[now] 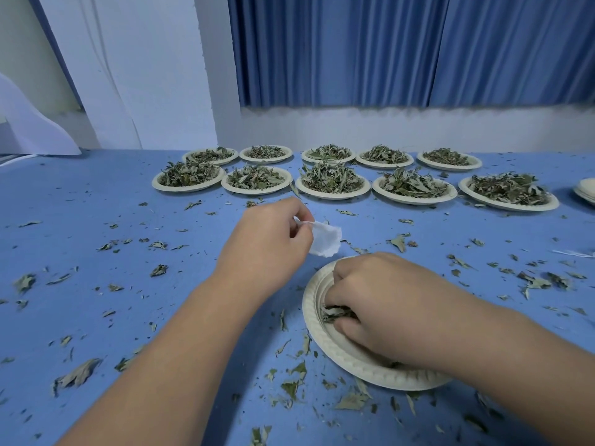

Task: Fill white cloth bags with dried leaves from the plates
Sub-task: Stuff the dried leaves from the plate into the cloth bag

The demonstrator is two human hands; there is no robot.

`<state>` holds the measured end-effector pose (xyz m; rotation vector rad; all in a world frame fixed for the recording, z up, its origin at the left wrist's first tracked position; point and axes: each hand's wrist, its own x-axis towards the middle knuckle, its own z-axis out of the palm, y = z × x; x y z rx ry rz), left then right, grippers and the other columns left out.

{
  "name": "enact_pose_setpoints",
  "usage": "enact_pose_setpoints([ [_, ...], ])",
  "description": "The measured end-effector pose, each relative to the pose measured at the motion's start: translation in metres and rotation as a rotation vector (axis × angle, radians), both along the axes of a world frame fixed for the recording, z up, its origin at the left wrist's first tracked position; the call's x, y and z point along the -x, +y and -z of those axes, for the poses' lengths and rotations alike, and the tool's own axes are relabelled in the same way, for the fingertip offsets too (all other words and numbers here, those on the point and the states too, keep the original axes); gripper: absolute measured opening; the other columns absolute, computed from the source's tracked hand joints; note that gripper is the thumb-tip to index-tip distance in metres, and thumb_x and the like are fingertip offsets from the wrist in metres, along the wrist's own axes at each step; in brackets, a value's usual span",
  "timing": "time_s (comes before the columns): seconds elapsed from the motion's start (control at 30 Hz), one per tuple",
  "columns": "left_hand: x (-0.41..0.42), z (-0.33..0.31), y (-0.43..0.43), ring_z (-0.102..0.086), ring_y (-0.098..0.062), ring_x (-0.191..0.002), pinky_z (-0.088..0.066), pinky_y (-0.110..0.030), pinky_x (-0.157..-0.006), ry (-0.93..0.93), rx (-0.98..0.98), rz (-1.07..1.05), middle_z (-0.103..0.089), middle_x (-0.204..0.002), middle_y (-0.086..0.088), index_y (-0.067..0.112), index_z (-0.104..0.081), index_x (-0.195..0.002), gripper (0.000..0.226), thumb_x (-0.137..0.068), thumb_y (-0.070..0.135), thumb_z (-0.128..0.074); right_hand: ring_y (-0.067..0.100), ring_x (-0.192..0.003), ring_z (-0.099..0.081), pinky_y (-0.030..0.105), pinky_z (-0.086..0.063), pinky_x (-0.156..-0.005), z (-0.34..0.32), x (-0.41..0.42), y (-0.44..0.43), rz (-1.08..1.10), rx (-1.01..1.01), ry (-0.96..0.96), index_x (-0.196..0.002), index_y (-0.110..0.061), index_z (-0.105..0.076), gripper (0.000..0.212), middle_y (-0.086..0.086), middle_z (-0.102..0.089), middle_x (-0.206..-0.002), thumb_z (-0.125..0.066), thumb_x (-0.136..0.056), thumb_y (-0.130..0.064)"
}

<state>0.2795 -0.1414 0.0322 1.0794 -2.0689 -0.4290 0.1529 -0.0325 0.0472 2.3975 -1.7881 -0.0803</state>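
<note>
My left hand (pixel 270 243) pinches the mouth of a small white cloth bag (pixel 325 240), which hangs just above the blue table beside the near plate. My right hand (pixel 383 304) lies inside that pale paper plate (pixel 318 336), fingers curled round a small clump of dried leaves (pixel 336 313). The hand and forearm hide most of the plate's inside. Two rows of several paper plates heaped with dried leaves (pixel 331 181) stand farther back on the table.
Loose leaf bits are scattered all over the blue tablecloth (pixel 128 317). A stack of bare plates (pixel 586 192) sits at the right edge, with a white string (pixel 573 252) nearby. Blue curtains and a white wall rise behind the table.
</note>
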Motion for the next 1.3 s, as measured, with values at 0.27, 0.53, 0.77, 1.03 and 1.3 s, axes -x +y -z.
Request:
enact_pose_setpoints([
  [0.27,0.000,-0.002,0.002,-0.051,-0.005,-0.065,-0.043,-0.029,-0.053,-0.019,0.002,-0.002,-0.058,-0.061,0.010,0.031,-0.061,-0.083,0.013,-0.089,0.021,-0.056,0.010,-0.092,-0.055,0.034,-0.048,-0.081,-0.010,0.017,-0.002,0.022,0.012,-0.268,-0.100,-0.025,-0.069,0.021,-0.010,-0.060,-0.099,-0.056,-0.089,-0.039],
  [0.53,0.001,-0.005,0.008,-0.052,-0.002,-0.058,-0.041,-0.024,-0.049,-0.050,-0.022,0.016,-0.058,-0.063,0.014,0.034,-0.060,-0.082,0.013,-0.091,0.024,-0.056,-0.005,-0.081,-0.056,0.013,-0.042,-0.068,-0.015,0.039,0.000,0.120,0.136,-0.731,-0.086,-0.038,-0.073,0.007,-0.020,-0.065,-0.088,-0.069,-0.080,-0.039],
  [0.77,0.008,-0.004,0.019,-0.050,-0.004,-0.050,-0.041,-0.020,-0.050,-0.022,-0.031,0.104,-0.060,-0.062,0.023,0.032,-0.060,-0.077,0.015,-0.090,0.025,-0.060,0.000,-0.084,-0.056,0.019,-0.043,-0.074,-0.006,0.040,-0.006,0.157,0.299,-0.701,-0.090,-0.030,-0.074,0.010,-0.013,-0.065,-0.088,-0.066,-0.085,-0.033],
  [1.03,0.019,-0.002,0.028,-0.045,-0.001,-0.042,-0.034,-0.009,-0.043,0.115,-0.178,0.152,-0.056,-0.050,0.017,0.029,-0.066,-0.071,0.019,-0.088,0.021,-0.064,0.015,-0.089,-0.050,0.031,-0.041,-0.077,0.000,0.030,-0.003,0.161,0.300,-0.350,-0.094,-0.024,-0.069,0.022,-0.007,-0.051,-0.090,-0.048,-0.094,-0.032],
  [1.3,0.023,-0.003,0.034,-0.064,-0.013,-0.062,-0.048,-0.025,-0.058,0.227,-0.277,0.151,-0.070,-0.067,0.005,0.025,-0.069,-0.076,0.015,-0.089,0.020,-0.063,0.019,-0.091,-0.053,0.032,-0.041,-0.080,0.000,0.024,-0.004,0.226,0.301,-0.346,-0.101,-0.024,-0.060,0.023,-0.005,-0.054,-0.090,-0.049,-0.092,-0.042],
])
